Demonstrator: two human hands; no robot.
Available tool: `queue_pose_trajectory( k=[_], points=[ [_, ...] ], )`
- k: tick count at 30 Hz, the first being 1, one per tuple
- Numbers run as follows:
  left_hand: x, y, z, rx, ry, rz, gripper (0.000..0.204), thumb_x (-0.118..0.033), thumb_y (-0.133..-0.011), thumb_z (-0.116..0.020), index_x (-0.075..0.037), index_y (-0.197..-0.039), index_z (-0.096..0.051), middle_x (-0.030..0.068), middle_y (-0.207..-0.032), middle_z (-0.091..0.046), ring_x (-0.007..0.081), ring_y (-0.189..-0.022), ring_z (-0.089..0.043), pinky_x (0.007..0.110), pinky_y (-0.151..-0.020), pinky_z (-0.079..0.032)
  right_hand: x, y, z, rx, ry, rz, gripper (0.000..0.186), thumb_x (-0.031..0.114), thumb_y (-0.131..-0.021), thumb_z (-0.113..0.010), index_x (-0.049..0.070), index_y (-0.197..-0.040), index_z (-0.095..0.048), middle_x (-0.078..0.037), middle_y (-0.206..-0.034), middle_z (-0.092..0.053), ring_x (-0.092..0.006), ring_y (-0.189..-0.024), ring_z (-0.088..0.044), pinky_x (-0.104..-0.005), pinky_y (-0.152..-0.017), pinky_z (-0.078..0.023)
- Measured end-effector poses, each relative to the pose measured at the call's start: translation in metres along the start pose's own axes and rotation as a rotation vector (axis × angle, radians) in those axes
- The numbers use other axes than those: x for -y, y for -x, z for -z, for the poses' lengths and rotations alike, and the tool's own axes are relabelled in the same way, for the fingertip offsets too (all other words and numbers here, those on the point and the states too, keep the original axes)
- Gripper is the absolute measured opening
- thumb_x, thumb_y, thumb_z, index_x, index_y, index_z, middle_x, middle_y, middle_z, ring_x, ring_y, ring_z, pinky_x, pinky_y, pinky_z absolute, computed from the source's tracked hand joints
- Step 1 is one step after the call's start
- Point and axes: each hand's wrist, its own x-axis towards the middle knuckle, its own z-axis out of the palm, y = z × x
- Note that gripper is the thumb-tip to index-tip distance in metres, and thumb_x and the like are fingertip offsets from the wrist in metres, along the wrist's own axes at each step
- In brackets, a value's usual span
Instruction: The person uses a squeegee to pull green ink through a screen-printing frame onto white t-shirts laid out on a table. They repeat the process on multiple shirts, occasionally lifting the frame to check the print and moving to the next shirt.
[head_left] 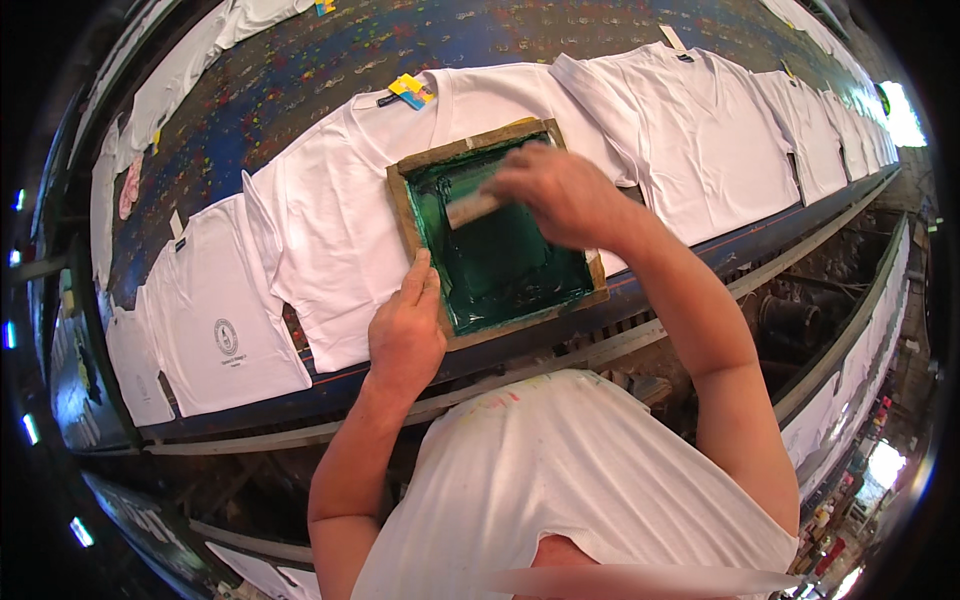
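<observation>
Wooden frame point(400, 205) of a printing screen lay flat, slightly turned, over the lower front of a white V-neck shirt point(330, 235), near edge of the long table point(300, 120). Inside the frame: dark green mesh point(515, 265), wet-looking and shiny in patches, green also smeared along the inner edges. Right hand point(565, 195) was closed on a pale, flat-edged squeegee point(472, 209) in the upper part of the frame; fingers blurred, exact grip unclear. Left hand point(408, 325) was at the frame's left side, lower half, fingers along the rail and touching it; couldn't tell if it gripped or just pressed. Yellow-and-blue tag point(412, 92) sat at the shirt's neckline, above the frame.

Shirt to the left point(200, 285) carried a round dark emblem point(228, 337) with small lettering under it. Shirt to the right point(715, 130) lay with its visible front plain white. More white shirts ran in a row along the same edge, both directions. Table surface: dark, blue areas, speckled with coloured paint. Person wore a white top point(560, 450), faint colour stains near the hem.
</observation>
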Motion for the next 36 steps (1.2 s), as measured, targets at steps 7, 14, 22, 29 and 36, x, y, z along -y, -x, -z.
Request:
queue_pose_trajectory(
  k=[7, 14, 22, 29, 36],
  points=[
    [0.003, 0.001, -0.003, -0.009, -0.008, -0.01, 0.04, 0.005, -0.095, -0.066, 0.007, -0.133, -0.076, 0.0222, -0.155, -0.069, 0.0392, -0.11, -0.081, 0.046, -0.09, -0.066, 0.016, 0.02, -0.015, -0.071, 0.05, -0.03, 0.054, -0.008, -0.083, -0.069, 0.012, -0.131, -0.082, -0.014, -0.119, -0.077, -0.0401, -0.111, -0.072, -0.0494, -0.099, -0.06],
    [0.007, 0.0, -0.011, -0.088, -0.034, -0.077, 0.037, 0.002, -0.093, -0.069, 0.008, -0.129, -0.075, 0.0238, -0.152, -0.07, 0.0379, -0.105, -0.081, 0.046, -0.085, -0.067, 0.089, 0.096, -0.03, -0.013, 0.076, -0.028, 0.052, -0.001, -0.082, -0.076, 0.015, -0.13, -0.082, -0.009, -0.117, -0.077, -0.0329, -0.111, -0.073, -0.0464, -0.099, -0.059],
    [-0.008, -0.001, -0.01, -0.083, -0.037, 0.068, 0.035, 0.004, -0.097, -0.063, 0.006, -0.128, -0.078, 0.0204, -0.149, -0.072, 0.0402, -0.123, -0.077, 0.048, -0.102, -0.064, 0.014, 0.033, -0.007, 0.045, -0.043, -0.012, 0.035, -0.003, -0.097, -0.069, 0.008, -0.129, -0.079, -0.017, -0.117, -0.076, -0.0416, -0.115, -0.072, -0.053, -0.098, -0.058],
    [-0.016, -0.006, -0.014, -0.138, -0.076, 0.118, 0.031, 0.004, -0.096, -0.065, 0.007, -0.122, -0.08, 0.0183, -0.145, -0.075, 0.0405, -0.122, -0.073, 0.049, -0.108, -0.06, -0.02, -0.004, -0.025, -0.178, 0.045, 0.067, 0.048, -0.005, -0.088, -0.069, 0.012, -0.132, -0.079, -0.015, -0.115, -0.076, -0.0415, -0.117, -0.072, -0.054, -0.103, -0.058],
    [-0.017, -0.007, -0.02, -0.187, -0.035, 0.145, 0.033, 0.009, -0.093, -0.061, 0.01, -0.121, -0.079, 0.0226, -0.143, -0.075, 0.0421, -0.128, -0.07, 0.05, -0.113, -0.057, 0.019, 0.051, -0.029, -0.03, 0.077, 0.17, 0.057, -0.001, -0.085, -0.071, 0.018, -0.138, -0.076, -0.013, -0.117, -0.073, -0.0378, -0.111, -0.07, -0.0496, -0.098, -0.057]
  ],
)
